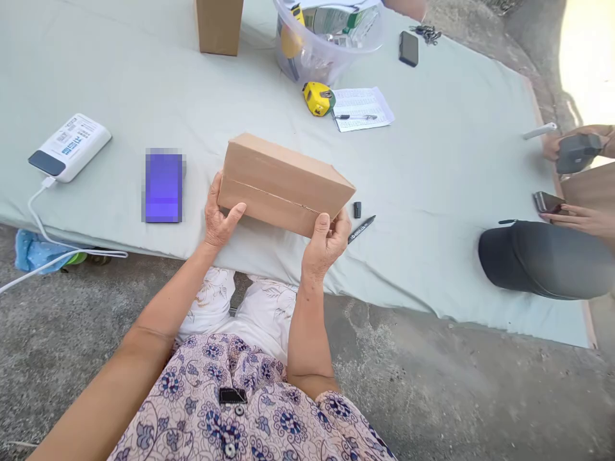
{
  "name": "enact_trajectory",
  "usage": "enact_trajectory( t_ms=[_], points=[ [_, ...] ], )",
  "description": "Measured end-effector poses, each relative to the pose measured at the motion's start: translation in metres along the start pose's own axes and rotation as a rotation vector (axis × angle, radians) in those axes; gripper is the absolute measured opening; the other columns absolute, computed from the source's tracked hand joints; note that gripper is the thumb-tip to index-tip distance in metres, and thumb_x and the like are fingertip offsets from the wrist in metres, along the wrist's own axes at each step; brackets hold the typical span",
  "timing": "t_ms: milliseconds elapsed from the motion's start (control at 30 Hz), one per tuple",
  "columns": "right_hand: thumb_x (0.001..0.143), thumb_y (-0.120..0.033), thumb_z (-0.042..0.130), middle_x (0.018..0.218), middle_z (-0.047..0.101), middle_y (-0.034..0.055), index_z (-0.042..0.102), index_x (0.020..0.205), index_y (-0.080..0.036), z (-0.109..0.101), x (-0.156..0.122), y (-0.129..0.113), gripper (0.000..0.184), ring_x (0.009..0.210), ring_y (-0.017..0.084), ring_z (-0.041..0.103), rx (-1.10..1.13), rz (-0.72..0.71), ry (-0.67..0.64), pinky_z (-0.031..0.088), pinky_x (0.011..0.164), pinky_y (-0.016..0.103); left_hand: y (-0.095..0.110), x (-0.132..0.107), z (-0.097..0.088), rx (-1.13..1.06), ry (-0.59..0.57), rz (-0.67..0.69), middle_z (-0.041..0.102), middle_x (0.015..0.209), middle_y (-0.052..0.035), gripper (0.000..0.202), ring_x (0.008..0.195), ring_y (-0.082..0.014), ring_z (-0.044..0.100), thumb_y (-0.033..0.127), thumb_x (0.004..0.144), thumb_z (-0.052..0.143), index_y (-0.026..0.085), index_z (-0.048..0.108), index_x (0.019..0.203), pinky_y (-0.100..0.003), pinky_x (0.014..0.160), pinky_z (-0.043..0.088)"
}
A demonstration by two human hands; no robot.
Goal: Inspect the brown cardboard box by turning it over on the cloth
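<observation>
Between my two hands is a closed brown cardboard box [283, 186], tilted above the near side of the cloth-covered table [432, 192]. My left hand [221, 214] grips its left end, thumb on the near face and fingers round the side. On the right end, my right hand [329, 240] holds it the same way, its thumb near the lower corner. Just right of that hand lie a black marker [362, 229] and its small black cap [357, 209]. To the left of my left hand rests a phone [164, 187] with a blurred purple screen.
A white power bank [70, 147] with a cable lies at left. Farther back are another cardboard box [218, 25], a clear plastic tub [331, 54], a yellow tape measure [318, 99] and a paper with a pen [365, 105]. A black cap [542, 259] and another person's hands [576, 218] are at right.
</observation>
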State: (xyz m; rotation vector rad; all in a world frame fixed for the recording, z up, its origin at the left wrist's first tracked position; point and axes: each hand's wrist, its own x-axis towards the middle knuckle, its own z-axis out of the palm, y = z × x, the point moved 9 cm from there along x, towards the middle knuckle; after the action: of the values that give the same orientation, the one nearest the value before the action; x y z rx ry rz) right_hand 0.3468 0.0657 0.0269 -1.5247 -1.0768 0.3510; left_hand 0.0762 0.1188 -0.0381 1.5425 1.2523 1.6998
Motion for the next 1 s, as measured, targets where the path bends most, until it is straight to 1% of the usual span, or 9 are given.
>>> enact_trajectory(
  t_ms=[100,200,333,433,533,633,733,867,1000],
  points=[
    [0.094,-0.059,0.049,0.120,0.061,0.0115,0.061,0.132,-0.023,0.000,-0.004,-0.004,0.054,0.113,0.023,0.061,0.017,-0.035,-0.036,0.053,0.099,0.043,-0.004,0.001,-0.005,-0.069,0.043,-0.004,0.049,0.153,-0.0118,0.085,0.144,-0.0310,0.049,0.080,0.082,0.054,0.035,0.036,0.152,-0.047,0.118,0.043],
    [0.089,-0.063,0.055,0.137,0.055,0.0139,0.049,0.145,-0.025,0.006,-0.010,-0.006,0.068,0.131,0.026,0.055,0.044,-0.086,-0.105,0.052,0.104,0.044,0.000,0.002,-0.009,-0.066,0.077,0.035,0.053,0.146,-0.0116,0.089,0.136,-0.0296,0.055,0.087,0.079,0.048,0.034,0.038,0.150,-0.044,0.112,0.046],
    [0.083,-0.060,0.067,0.150,0.047,0.0148,0.039,0.152,-0.028,0.011,-0.016,0.000,0.081,0.137,0.027,0.051,0.073,-0.097,-0.162,0.053,0.102,0.042,0.008,0.003,-0.011,0.043,0.097,0.081,0.049,0.150,-0.0126,0.093,0.119,-0.0262,0.060,0.086,0.077,0.053,0.035,0.033,0.153,-0.037,0.089,0.053],
    [0.085,-0.056,0.065,0.145,0.052,0.0130,0.044,0.148,-0.028,0.006,-0.014,0.012,0.072,0.124,0.022,0.056,0.068,-0.010,-0.117,0.054,0.095,0.037,0.016,0.003,-0.010,0.140,0.099,0.107,0.055,0.141,-0.0138,0.081,0.109,-0.0240,0.060,0.075,0.083,0.059,0.030,0.043,0.148,-0.035,0.082,0.051],
    [0.086,-0.057,0.062,0.139,0.055,0.0116,0.047,0.145,-0.027,-0.001,-0.009,0.020,0.068,0.114,0.020,0.058,0.055,0.052,-0.073,0.054,0.090,0.034,0.023,0.005,-0.006,0.230,0.078,0.121,0.061,0.123,-0.0131,0.067,0.105,-0.0235,0.060,0.070,0.087,0.058,0.023,0.057,0.135,-0.035,0.084,0.050],
    [0.086,-0.057,0.062,0.134,0.057,0.0114,0.049,0.144,-0.025,-0.001,-0.005,0.022,0.067,0.111,0.020,0.058,0.059,0.057,-0.082,0.054,0.088,0.034,0.024,0.006,-0.004,0.266,0.086,0.112,0.060,0.114,-0.0106,0.063,0.105,-0.0222,0.060,0.069,0.088,0.057,0.022,0.059,0.131,-0.036,0.089,0.051],
    [0.086,-0.055,0.063,0.132,0.057,0.0111,0.051,0.141,-0.024,0.004,-0.004,0.027,0.065,0.108,0.019,0.058,0.060,0.038,-0.096,0.053,0.087,0.034,0.015,0.007,-0.002,0.240,0.088,0.065,0.057,0.117,-0.0093,0.064,0.111,-0.0217,0.059,0.068,0.090,0.056,0.027,0.054,0.138,-0.035,0.091,0.052],
    [0.085,-0.049,0.065,0.121,0.060,0.0087,0.057,0.129,-0.024,0.015,-0.007,0.050,0.052,0.107,0.020,0.057,0.053,0.044,-0.149,0.053,0.083,0.033,0.004,0.006,0.001,0.181,0.072,0.004,0.054,0.128,-0.0111,0.068,0.120,-0.0218,0.057,0.066,0.090,0.057,0.030,0.044,0.146,-0.033,0.093,0.053],
    [0.085,-0.036,0.059,0.104,0.062,0.0058,0.061,0.117,-0.021,0.025,-0.014,0.074,0.035,0.096,0.019,0.058,-0.009,0.058,-0.235,0.054,0.086,0.038,-0.001,0.006,0.000,0.118,0.092,-0.048,0.056,0.126,-0.0115,0.061,0.115,-0.0204,0.060,0.064,0.091,0.058,0.023,0.050,0.136,-0.034,0.096,0.054]
  ],
)
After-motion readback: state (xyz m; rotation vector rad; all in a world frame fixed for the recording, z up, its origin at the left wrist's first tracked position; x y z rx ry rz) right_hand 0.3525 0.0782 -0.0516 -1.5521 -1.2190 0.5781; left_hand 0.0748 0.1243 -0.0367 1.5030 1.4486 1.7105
